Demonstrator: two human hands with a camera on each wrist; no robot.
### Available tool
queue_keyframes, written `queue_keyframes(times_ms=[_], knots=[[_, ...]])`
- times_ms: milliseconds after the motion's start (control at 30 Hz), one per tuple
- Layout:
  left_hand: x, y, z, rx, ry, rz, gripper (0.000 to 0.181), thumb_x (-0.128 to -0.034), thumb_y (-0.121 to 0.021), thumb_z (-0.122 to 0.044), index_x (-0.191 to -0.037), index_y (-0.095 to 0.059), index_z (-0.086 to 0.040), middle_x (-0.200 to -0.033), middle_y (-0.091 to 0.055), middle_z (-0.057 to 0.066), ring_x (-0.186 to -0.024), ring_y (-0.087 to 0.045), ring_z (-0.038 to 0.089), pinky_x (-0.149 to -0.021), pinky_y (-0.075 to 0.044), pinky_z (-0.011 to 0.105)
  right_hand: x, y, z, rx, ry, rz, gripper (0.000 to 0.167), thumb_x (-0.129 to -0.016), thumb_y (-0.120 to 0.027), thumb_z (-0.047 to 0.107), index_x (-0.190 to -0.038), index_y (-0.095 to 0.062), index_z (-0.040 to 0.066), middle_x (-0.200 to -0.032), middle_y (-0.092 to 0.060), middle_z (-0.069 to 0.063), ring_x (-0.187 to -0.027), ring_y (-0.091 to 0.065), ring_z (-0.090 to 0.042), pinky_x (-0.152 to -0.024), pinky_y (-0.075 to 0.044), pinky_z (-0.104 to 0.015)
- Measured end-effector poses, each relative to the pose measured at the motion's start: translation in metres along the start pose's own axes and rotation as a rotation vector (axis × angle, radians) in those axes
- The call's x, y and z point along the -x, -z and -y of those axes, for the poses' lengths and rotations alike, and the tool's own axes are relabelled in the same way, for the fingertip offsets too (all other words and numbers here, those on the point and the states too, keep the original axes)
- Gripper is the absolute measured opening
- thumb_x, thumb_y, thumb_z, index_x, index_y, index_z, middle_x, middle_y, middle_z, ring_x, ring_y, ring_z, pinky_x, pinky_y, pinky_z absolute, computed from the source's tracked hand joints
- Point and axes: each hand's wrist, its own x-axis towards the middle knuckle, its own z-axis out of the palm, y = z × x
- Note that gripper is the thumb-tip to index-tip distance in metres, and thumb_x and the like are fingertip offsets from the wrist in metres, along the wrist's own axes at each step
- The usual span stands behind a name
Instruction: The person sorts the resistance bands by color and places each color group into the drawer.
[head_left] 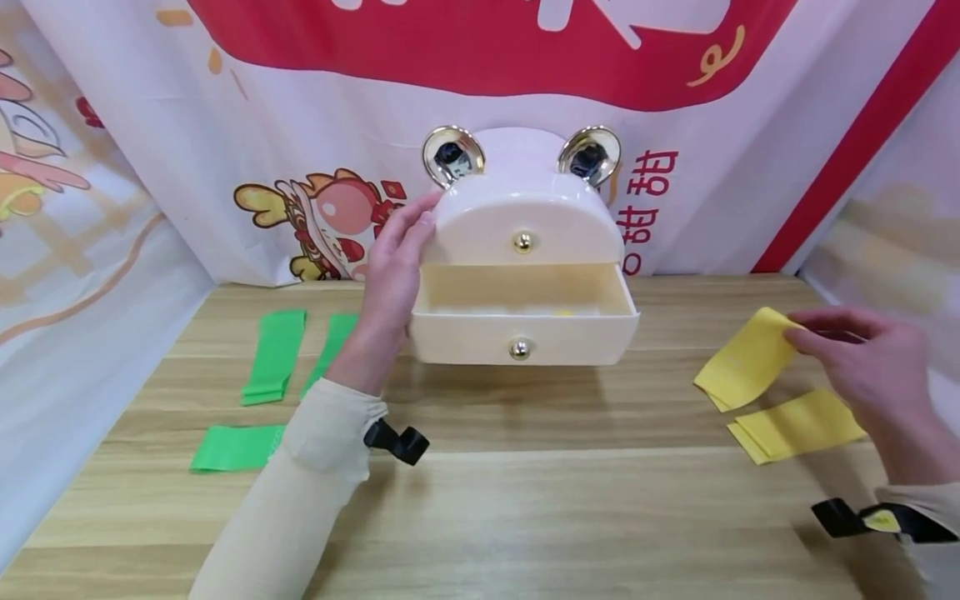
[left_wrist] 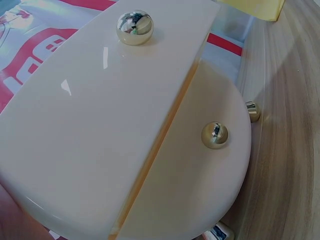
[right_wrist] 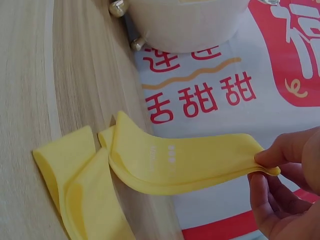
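Note:
A white box [head_left: 525,340] with gold-rimmed ears has its lower drawer pulled out; a small bit of yellow shows inside. My left hand [head_left: 393,279] rests on the box's left side, fingers against the upper edge. At the right, my right hand [head_left: 873,367] pinches one end of a folded yellow band [head_left: 750,354] between thumb and fingers; that end is lifted, the far end low at the table. The right wrist view shows the pinched band [right_wrist: 190,160] and my right hand [right_wrist: 292,175]. A second yellow band [head_left: 802,425] lies just in front of it.
Three green bands lie on the wooden table at the left: one upright [head_left: 275,354], one partly behind my left forearm [head_left: 330,346], one sideways [head_left: 236,447]. A printed cloth [head_left: 337,108] hangs behind the box. Round knobs [left_wrist: 135,27] stick out of its front.

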Motion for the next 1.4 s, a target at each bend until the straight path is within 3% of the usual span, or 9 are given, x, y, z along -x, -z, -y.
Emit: queue_keyframes(times_ms=[133,433,567,733,833,1033,1167,1400], knots=[[0.0,0.001,-0.002,-0.003,-0.008,-0.006,0.034,-0.1105,-0.055,-0.035,-0.143,-0.065,-0.034,-0.146,-0.062,-0.008,-0.126,-0.058,0.016,-0.108,-0.051,0.039,0.002,-0.003,0.009,-0.024,0.016,-0.001,0.012,-0.095,-0.081,0.025,-0.106,-0.081,0.032,-0.077,-0.068,0.037,-0.072,-0.064,0.009,-0.063,-0.048,-0.01],[0.0,0.0,-0.001,-0.003,0.009,0.006,0.033,-0.1107,-0.055,-0.036,-0.142,-0.065,-0.035,-0.145,-0.061,-0.008,-0.125,-0.058,0.015,-0.105,-0.052,0.038,0.011,-0.007,0.024,-0.189,0.083,-0.04,0.018,-0.091,-0.082,0.009,-0.097,-0.083,0.026,-0.076,-0.074,0.027,-0.066,-0.069,0.007,-0.063,-0.055,-0.008],[0.0,-0.002,-0.001,-0.006,-0.001,0.005,0.034,-0.1108,-0.055,-0.036,-0.143,-0.065,-0.034,-0.146,-0.061,-0.008,-0.126,-0.058,0.015,-0.108,-0.05,0.038,0.018,-0.01,0.035,-0.191,0.081,-0.071,0.015,-0.092,-0.083,0.014,-0.106,-0.082,0.02,-0.082,-0.074,0.027,-0.072,-0.068,0.006,-0.067,-0.055,-0.007],[0.0,-0.001,0.0,-0.01,0.002,0.0,0.033,-0.1108,-0.054,-0.036,-0.142,-0.065,-0.034,-0.147,-0.061,-0.009,-0.128,-0.058,0.015,-0.109,-0.05,0.039,0.025,-0.023,0.056,-0.208,0.136,-0.102,0.023,-0.093,-0.081,0.013,-0.116,-0.079,0.013,-0.093,-0.073,0.022,-0.079,-0.067,0.001,-0.071,-0.056,-0.007],[0.0,-0.001,-0.001,-0.012,0.01,0.0,0.033,-0.1107,-0.054,-0.036,-0.142,-0.065,-0.036,-0.146,-0.061,-0.009,-0.128,-0.058,0.015,-0.109,-0.051,0.04,0.029,-0.031,0.07,-0.29,0.171,-0.095,0.023,-0.091,-0.082,0.01,-0.114,-0.078,0.008,-0.095,-0.075,0.014,-0.079,-0.069,-0.003,-0.07,-0.058,-0.009],[0.0,0.0,0.0,-0.011,0.011,0.004,0.033,-0.111,-0.054,-0.036,-0.142,-0.064,-0.036,-0.147,-0.06,-0.009,-0.13,-0.057,0.015,-0.111,-0.05,0.041,0.037,-0.039,0.099,-0.315,0.202,-0.067,0.03,-0.093,-0.081,0.014,-0.121,-0.075,0.005,-0.104,-0.073,0.006,-0.087,-0.07,-0.009,-0.071,-0.06,-0.012],[0.0,0.001,0.001,-0.009,0.01,0.004,0.033,-0.1111,-0.054,-0.036,-0.143,-0.064,-0.035,-0.147,-0.06,-0.009,-0.13,-0.057,0.015,-0.112,-0.049,0.041,0.039,-0.043,0.119,-0.328,0.237,-0.103,0.03,-0.092,-0.081,0.013,-0.12,-0.077,0.004,-0.102,-0.075,0.004,-0.086,-0.071,-0.01,-0.071,-0.06,-0.013],[0.0,0.0,0.0,0.008,0.027,0.011,0.033,-0.1106,-0.054,-0.038,-0.142,-0.064,-0.037,-0.145,-0.061,-0.008,-0.127,-0.057,0.015,-0.107,-0.051,0.042,0.043,-0.046,0.155,-0.28,0.304,-0.238,0.022,-0.092,-0.08,0.012,-0.114,-0.08,0.01,-0.103,-0.075,0.006,-0.086,-0.069,-0.011,-0.074,-0.059,-0.012]])
